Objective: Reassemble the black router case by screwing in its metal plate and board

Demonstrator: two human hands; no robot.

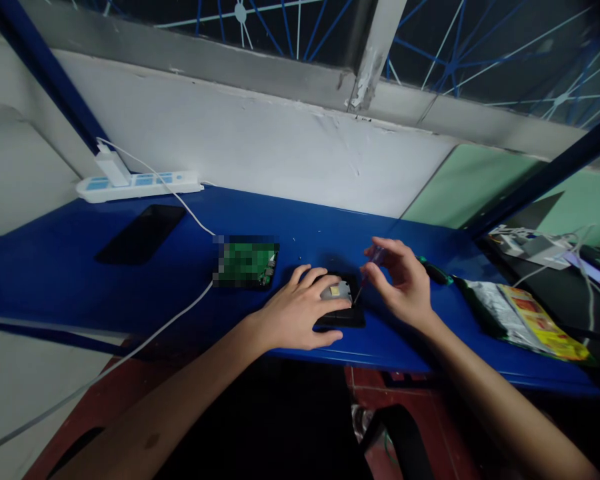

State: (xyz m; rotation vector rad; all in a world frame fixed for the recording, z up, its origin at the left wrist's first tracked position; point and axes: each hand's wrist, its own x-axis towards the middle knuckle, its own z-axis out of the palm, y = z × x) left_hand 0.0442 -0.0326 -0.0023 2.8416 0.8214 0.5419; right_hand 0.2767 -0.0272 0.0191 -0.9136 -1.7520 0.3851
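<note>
My left hand (300,310) lies with fingers spread across a black casing (359,319) near the front edge of the blue table. Inside the casing shows a grey metal plate (341,291) with a small pale square on it. Pinched between the fingers of my right hand (403,283) is a small screwdriver (375,259) with a clear purplish handle. Its thin shaft slants down to the right side of the metal plate; whether the tip sits in a screw I cannot tell. To the left stands a green circuit board (245,263) in a dark frame, partly pixelated.
A black phone-like slab (141,235) and a white power strip (140,187) occupy the table's left. A white cable (180,300) runs past the circuit board. On the right are a green-and-black handled tool (435,271) and a silver-yellow packet (530,320). Tiny bits lie behind my left hand.
</note>
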